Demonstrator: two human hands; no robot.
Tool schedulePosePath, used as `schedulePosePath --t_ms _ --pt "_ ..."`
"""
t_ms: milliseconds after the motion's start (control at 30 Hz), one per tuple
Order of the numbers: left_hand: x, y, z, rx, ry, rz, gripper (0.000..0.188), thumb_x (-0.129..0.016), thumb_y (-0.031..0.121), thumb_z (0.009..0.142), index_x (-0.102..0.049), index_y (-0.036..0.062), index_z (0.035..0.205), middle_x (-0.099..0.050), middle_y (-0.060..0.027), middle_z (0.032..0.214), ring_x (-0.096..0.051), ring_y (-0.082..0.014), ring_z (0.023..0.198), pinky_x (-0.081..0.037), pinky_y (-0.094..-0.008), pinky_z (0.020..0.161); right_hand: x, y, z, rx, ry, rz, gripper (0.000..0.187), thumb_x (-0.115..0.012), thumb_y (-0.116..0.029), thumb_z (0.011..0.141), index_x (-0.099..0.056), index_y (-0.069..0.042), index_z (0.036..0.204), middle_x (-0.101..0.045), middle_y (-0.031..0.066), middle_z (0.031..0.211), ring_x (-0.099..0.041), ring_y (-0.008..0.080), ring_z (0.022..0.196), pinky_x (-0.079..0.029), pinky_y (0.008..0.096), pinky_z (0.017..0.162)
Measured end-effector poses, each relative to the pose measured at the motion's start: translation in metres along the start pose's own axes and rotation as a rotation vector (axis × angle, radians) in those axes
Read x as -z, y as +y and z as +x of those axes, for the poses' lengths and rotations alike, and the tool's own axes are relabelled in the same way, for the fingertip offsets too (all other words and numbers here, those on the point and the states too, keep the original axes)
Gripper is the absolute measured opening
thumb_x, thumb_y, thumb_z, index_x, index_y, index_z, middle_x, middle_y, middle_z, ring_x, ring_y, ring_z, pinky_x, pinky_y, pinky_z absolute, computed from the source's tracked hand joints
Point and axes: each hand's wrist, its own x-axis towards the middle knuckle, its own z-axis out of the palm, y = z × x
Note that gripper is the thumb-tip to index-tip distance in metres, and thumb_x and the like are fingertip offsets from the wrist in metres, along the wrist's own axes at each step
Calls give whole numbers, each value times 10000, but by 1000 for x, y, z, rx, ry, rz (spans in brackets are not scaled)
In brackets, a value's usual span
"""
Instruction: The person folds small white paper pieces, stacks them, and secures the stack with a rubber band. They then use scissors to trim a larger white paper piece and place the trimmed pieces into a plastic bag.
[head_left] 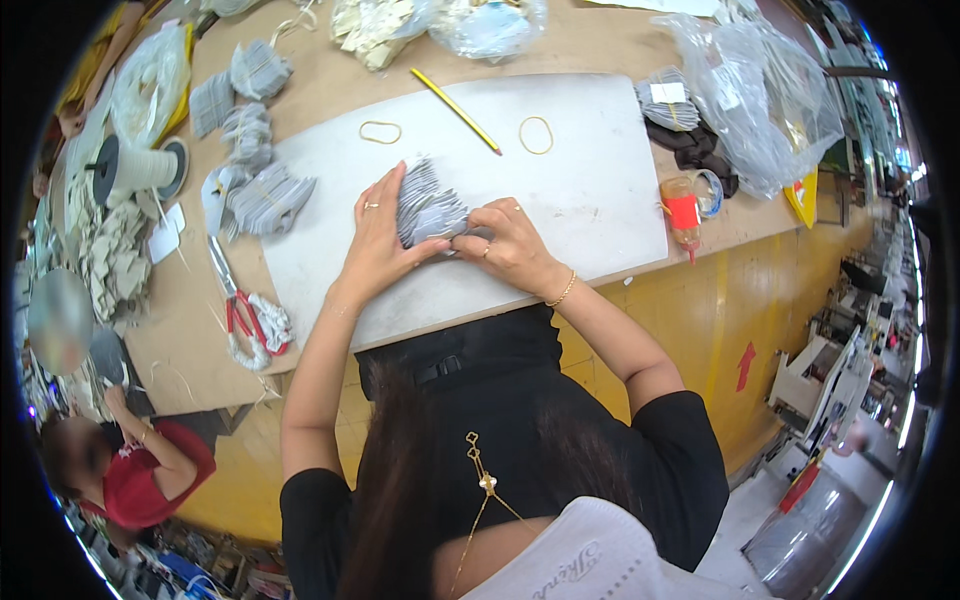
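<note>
Square up grey fabric stack (428, 207) at frame centre, held between both hands: brace left side with curved left hand (379, 236), pinch lower-right edge with curled right hand (512, 246), avoiding skewed layers.

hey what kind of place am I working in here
Probably a sewing or garment workshop: there are bundled grey pieces that look like fabric, a big spool of pale material, and red-handled scissors on the worktable.

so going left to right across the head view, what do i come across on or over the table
White thread spool → red-handled scissors → left hand → stack of grey pieces → right hand → bottle with a red band.
</note>
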Motion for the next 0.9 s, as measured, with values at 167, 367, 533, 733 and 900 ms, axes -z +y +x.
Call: schedulePosePath --t_ms 167,367,533,733,900 --pt "2 -1 1 5 -21 -54 1215 -827 580 637 -230 -12 1514 -402 -229 1470 -363 -367 1379 -189 -492 1172 19 -5 8 -126 -156 166 247 -823 -114 690 -658 -63 866 -557 79 1014 -577 257 942 -491 366 814" --pt "-3 2 -4 -90 29 65 1375 -886 568 505 -176 -28 1520 -361 -233 1500 -357 -391 1376 -199 -514 1175 11 -7 8 -215 -65 120 372 -823 -142 733 -576 -42 993 -574 101 990 -612 258 833 -524 356 761" --pt "-10 5 -3 -40 89 94 1404 -913 526 496 -137 -38 1521 -321 -240 1524 -334 -409 1388 -227 -518 1174 2 -18 1 -462 15 310 432 -828 -144 752 -548 -57 1069 -578 99 1003 -625 241 839 -534 336 761" --pt "-10 7 -4 -58 101 131 1357 -916 470 511 -160 -50 1510 -303 -265 1519 -294 -408 1422 -239 -485 1184 18 -12 4 -326 -42 182 640 -845 -143 724 -524 -73 1272 -585 127 1172 -605 282 1047 -516 360 905" --pt "-10 2 -3 -14 95 84 1344 -908 436 509 -157 -46 1514 -310 -262 1513 -305 -396 1418 -241 -483 1187 14 -16 9 -30 -4 -18 736 -805 -213 773 -475 -114 1423 -452 166 1481 -415 331 1389 -340 454 1141"
